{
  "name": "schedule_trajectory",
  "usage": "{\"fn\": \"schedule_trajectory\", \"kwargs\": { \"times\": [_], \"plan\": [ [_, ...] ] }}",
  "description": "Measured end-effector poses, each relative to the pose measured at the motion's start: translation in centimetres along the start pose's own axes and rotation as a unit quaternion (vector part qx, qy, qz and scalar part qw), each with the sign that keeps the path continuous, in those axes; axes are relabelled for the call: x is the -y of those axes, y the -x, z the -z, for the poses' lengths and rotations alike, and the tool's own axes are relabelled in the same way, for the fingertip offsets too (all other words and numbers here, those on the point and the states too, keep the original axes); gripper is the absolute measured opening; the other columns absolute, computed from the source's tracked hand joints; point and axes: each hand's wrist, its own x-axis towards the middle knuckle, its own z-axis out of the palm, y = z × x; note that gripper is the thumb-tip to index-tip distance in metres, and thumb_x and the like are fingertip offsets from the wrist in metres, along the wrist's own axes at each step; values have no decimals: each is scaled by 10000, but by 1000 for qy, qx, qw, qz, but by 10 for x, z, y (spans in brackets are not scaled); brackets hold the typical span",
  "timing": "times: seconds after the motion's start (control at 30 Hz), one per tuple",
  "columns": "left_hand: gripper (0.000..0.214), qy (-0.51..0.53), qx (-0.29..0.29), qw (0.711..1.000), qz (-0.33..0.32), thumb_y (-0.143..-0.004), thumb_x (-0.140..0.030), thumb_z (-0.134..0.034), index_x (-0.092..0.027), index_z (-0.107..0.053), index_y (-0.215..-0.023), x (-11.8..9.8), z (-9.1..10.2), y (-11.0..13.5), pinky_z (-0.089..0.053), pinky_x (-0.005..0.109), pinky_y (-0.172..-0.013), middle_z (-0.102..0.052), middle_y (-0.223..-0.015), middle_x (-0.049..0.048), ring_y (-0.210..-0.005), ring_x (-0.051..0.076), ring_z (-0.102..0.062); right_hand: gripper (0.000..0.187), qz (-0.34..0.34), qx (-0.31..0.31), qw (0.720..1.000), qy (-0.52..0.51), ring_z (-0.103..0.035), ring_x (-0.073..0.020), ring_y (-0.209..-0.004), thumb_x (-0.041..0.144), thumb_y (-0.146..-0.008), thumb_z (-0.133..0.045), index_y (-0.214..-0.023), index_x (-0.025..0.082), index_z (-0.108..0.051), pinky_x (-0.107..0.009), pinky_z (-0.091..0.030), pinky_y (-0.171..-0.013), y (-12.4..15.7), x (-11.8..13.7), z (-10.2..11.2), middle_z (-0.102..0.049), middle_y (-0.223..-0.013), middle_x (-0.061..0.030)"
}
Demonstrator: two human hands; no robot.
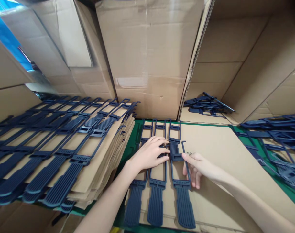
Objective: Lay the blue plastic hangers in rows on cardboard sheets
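Three dark blue plastic frame parts [155, 181] with ribbed ends lie side by side on a cardboard sheet [222, 155] in front of me. My left hand [151, 154] rests flat on the middle of them, fingers stretched out over the third part [176, 139]. My right hand [197, 168] pinches a thin L-shaped dark blue bar [185, 152] at the right edge of the third part.
A stack of cardboard sheets [99, 161] topped with several more blue parts sits at the left. Cardboard boxes [149, 55] stand behind. Loose blue parts lie in an open box [207, 104] at the back right and in a pile [276, 142] at the right.
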Motion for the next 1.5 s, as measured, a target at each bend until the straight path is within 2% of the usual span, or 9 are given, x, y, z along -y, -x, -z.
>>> {"fn": "schedule_trajectory", "kwargs": {
  "times": [0.33, 0.5, 0.67, 0.83, 1.0, 1.1, 1.23, 1.37, 1.5],
  "plan": [
    [226, -4, 13, 1000, -4, -867, -354, -615, -214, -705, -1021, 0, -2, -1, -329, 427, -1076, -574, -1248, 86, -1245, 252, -440, 672, 26, 27, 999, -11, -580, -145, -363, 756, -747, -466, -595, 115, -595, -196, -430, -301, 4, 6, -1, -631, -496, -103],
    [225, -1, 15, 1000, -7, -876, -352, -603, -230, -708, -1034, -2, -1, -1, -326, 431, -1079, -550, -1283, 78, -1258, 254, -430, 629, 49, 37, 998, -9, -513, -99, -315, 729, -762, -473, -613, 127, -580, -166, -369, -293, 6, 7, 3, -598, -449, -53],
    [201, 8, 2, 1000, -8, -877, -305, -601, -231, -703, -1033, -1, -1, -1, -333, 438, -1074, -571, -1255, 79, -1249, 249, -440, 631, 51, 40, 998, 7, -521, -102, -326, 721, -790, -433, -634, 130, -588, -168, -335, -289, 3, 3, 4, -612, -469, -60],
    [217, 10, 6, 1000, -6, -874, -286, -599, -206, -682, -1058, -2, 1, -2, -326, 434, -1084, -572, -1251, 90, -1248, 245, -442, 687, 38, 11, 996, 86, -468, -97, -281, 744, -801, -365, -534, 143, -565, -185, -262, -268, -6, -7, 6, -592, -428, -72],
    [234, 21, 8, 1000, -9, -872, -281, -601, -228, -670, -1089, -3, 1, -2, -343, 441, -1071, -569, -1260, 82, -1249, 245, -444, 625, 80, -42, 982, 166, -389, -75, -272, 656, -857, -395, -499, 166, -543, -201, -313, -361, -7, -12, 8, -519, -360, -13],
    [218, 21, 10, 1000, -8, -867, -274, -606, -236, -685, -1068, -2, 0, -1, -343, 444, -1070, -569, -1266, 79, -1251, 248, -445, 595, 154, -162, 947, 231, -406, -99, -336, 598, -902, -368, -503, 186, -525, -229, -340, -433, -3, -7, 8, -453, -351, 11],
    [229, 19, 12, 1000, -8, -867, -282, -609, -238, -684, -1078, -1, -2, -1, -341, 436, -1073, -568, -1273, 78, -1248, 246, -449, 456, 285, -289, 855, 321, -536, -158, -551, 480, -938, -394, -650, 195, -602, -275, -405, -567, -1, -1, 9, -583, -576, -26],
    [238, 15, 18, 1000, -7, -864, -287, -614, -226, -678, -1085, -1, -2, -1, -336, 422, -1076, -557, -1291, 82, -1252, 245, -444, 250, 390, -271, 794, 380, -588, -233, -966, 351, -935, -446, -926, 211, -652, -365, -456, -843, -7, -4, 9, -644, -1028, -96],
    [240, 14, 20, 1000, -8, -858, -307, -624, -224, -673, -1078, -1, -2, 0, -338, 427, -1073, -552, -1295, 79, -1253, 249, -441, 216, 401, -237, 772, 432, -536, -263, -1127, 309, -918, -482, -1036, 222, -642, -452, -436, -945, -16, -12, 8, -580, -1214, -113]
  ]
}}
